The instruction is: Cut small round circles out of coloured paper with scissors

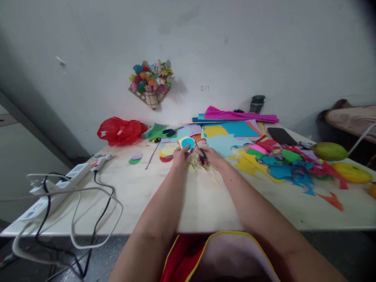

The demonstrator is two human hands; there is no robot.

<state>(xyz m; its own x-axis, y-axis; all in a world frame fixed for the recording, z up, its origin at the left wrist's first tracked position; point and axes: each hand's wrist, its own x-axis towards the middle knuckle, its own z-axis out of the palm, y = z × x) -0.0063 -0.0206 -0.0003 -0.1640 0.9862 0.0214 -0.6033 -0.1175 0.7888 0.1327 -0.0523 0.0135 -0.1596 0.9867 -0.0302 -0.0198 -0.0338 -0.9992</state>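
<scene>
**Just left of the scissors: the blue disc**

Through the head view I find the blue disc [188, 141] in front of me over the table [208, 211], pale paper [179, 142] showing around its edge. My left hand [181, 154] is closed on both, thumb pressed on the disc's face. My right hand [209, 155] is wrapped around the handles of the scissors [202, 158].

From the right hand, the disc lies left and a little farther forward; the left is the nearer hand, since it holds it. Being round, the disc gives me no long axis. The scissors do: they run forward from the grip, leaning left, by the paper's right edge. I judge that this relation matters most, yet I cannot tell whether the blades are parted or touch the paper. Pale scraps [194, 166] lie below.
</scene>
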